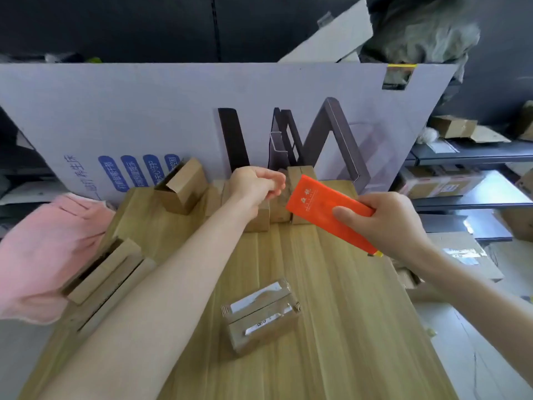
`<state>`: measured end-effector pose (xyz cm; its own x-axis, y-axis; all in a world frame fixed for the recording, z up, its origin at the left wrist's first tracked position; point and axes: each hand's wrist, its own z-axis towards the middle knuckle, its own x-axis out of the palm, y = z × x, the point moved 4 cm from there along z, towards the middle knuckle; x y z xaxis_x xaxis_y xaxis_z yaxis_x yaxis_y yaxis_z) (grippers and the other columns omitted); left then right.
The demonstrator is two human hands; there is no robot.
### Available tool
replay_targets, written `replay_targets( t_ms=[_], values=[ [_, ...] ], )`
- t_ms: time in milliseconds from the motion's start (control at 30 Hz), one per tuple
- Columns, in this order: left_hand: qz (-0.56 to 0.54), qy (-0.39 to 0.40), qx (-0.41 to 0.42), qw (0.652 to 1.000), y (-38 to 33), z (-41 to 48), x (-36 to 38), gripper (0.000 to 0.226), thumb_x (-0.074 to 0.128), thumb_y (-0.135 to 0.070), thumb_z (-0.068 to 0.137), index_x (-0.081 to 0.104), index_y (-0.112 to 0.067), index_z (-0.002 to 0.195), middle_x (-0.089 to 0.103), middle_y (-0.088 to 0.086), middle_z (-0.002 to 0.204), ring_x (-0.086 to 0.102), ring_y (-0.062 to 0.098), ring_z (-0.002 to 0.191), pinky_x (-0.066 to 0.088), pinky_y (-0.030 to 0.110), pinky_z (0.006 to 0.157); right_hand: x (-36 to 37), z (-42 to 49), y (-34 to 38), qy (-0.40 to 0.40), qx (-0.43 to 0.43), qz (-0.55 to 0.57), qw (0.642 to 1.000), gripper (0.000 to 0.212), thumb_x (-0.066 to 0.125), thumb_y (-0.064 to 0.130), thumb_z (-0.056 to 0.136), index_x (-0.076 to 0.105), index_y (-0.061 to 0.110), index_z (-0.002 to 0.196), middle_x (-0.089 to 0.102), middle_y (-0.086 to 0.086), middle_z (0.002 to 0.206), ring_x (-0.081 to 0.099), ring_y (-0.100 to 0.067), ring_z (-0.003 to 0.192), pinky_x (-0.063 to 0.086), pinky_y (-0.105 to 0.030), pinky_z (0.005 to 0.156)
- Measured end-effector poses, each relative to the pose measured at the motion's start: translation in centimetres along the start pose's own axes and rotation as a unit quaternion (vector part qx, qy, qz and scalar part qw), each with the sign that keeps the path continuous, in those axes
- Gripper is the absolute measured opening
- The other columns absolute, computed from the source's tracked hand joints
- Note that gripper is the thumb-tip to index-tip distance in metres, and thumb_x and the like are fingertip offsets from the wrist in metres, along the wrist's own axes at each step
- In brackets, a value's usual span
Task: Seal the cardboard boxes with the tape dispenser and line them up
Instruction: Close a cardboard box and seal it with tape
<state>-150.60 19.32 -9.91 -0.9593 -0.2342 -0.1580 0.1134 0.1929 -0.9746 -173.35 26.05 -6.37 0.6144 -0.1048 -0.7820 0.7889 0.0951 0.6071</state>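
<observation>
The right hand [395, 223] is gripping an orange tape dispenser [328, 209] above the worktop's [346, 313] far right side. The left hand [256, 186] is curling loosely – fingers grasping nothing – over small cardboard boxes [277, 206] along the far edge. A taped box [261, 314] is lying mid-worktop.

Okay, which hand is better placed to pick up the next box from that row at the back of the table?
Left. The left hand is already reaching over the row of small boxes at the far end of the table, apparently empty. The right hand is occupied gripping the orange tape dispenser.
</observation>
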Motion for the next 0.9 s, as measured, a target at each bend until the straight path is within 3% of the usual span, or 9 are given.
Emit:
replay_targets(
  t_ms=[167, 267, 467, 533, 633, 900],
  values=[
    [0.062, -0.004, -0.068, 0.996, 7.7, 0.7, -1.1, 0.020, 0.070, 0.003, 0.080, 0.072, -0.013, 0.069, 0.073, 0.004, 0.074, 0.066, 0.012, 0.065, 0.052, 0.021, 0.060, 3.7, -5.6, -6.6, 0.053, 0.101, 0.012, 0.993, 0.020, 0.069, 0.046, 0.074, 0.071, 0.027, 0.068, 0.064, 0.003, 0.053, 0.061, -0.015, 0.043, 0.055, -0.042, 0.044],
    [0.122, 0.014, -0.095, 0.988, 12.2, 0.5, -0.8, 0.020, 0.071, 0.000, 0.080, 0.073, -0.015, 0.069, 0.074, 0.003, 0.075, 0.065, 0.010, 0.063, 0.051, 0.021, 0.060, 5.9, -9.8, -10.1, 0.066, 0.148, 0.018, 0.987, 0.014, 0.072, 0.043, 0.074, 0.066, 0.037, 0.063, 0.063, 0.012, 0.051, 0.058, -0.008, 0.040, 0.053, -0.036, 0.042],
    [0.241, 0.097, -0.092, 0.961, 18.1, -0.7, 2.4, 0.014, 0.077, -0.016, 0.079, 0.074, -0.024, 0.068, 0.072, -0.005, 0.068, 0.070, 0.013, 0.070, 0.058, 0.025, 0.068, 10.9, -15.3, -14.7, 0.101, 0.254, -0.005, 0.962, 0.027, 0.070, 0.046, 0.078, 0.070, 0.023, 0.065, 0.063, 0.002, 0.051, 0.060, -0.012, 0.042, 0.051, -0.036, 0.044],
    [0.269, 0.111, -0.080, 0.953, 18.9, -0.6, 3.1, 0.011, 0.076, -0.018, 0.080, 0.075, -0.023, 0.071, 0.071, -0.005, 0.066, 0.068, 0.010, 0.066, 0.056, 0.023, 0.064, 12.1, -15.9, -15.3, 0.105, 0.275, 0.000, 0.956, 0.028, 0.068, 0.048, 0.080, 0.070, 0.023, 0.066, 0.064, 0.002, 0.052, 0.060, -0.012, 0.040, 0.054, -0.038, 0.043],
    [0.302, 0.121, -0.062, 0.944, 19.8, -0.3, 3.7, 0.009, 0.073, -0.019, 0.082, 0.075, -0.023, 0.074, 0.071, -0.006, 0.067, 0.067, 0.007, 0.065, 0.051, 0.019, 0.060, 13.2, -16.1, -15.7, 0.104, 0.286, -0.008, 0.952, 0.028, 0.067, 0.049, 0.081, 0.070, 0.025, 0.066, 0.064, 0.003, 0.051, 0.060, -0.011, 0.040, 0.052, -0.034, 0.042],
    [0.354, 0.137, -0.040, 0.924, 22.3, 1.5, 4.4, 0.011, 0.070, -0.013, 0.083, 0.075, -0.018, 0.075, 0.070, -0.008, 0.071, 0.066, 0.006, 0.070, 0.050, 0.022, 0.069, 16.0, -15.2, -16.7, 0.130, 0.316, -0.044, 0.939, 0.037, 0.061, 0.052, 0.081, 0.067, 0.020, 0.066, 0.063, 0.003, 0.054, 0.061, -0.011, 0.045, 0.046, -0.025, 0.043]
  ],
)
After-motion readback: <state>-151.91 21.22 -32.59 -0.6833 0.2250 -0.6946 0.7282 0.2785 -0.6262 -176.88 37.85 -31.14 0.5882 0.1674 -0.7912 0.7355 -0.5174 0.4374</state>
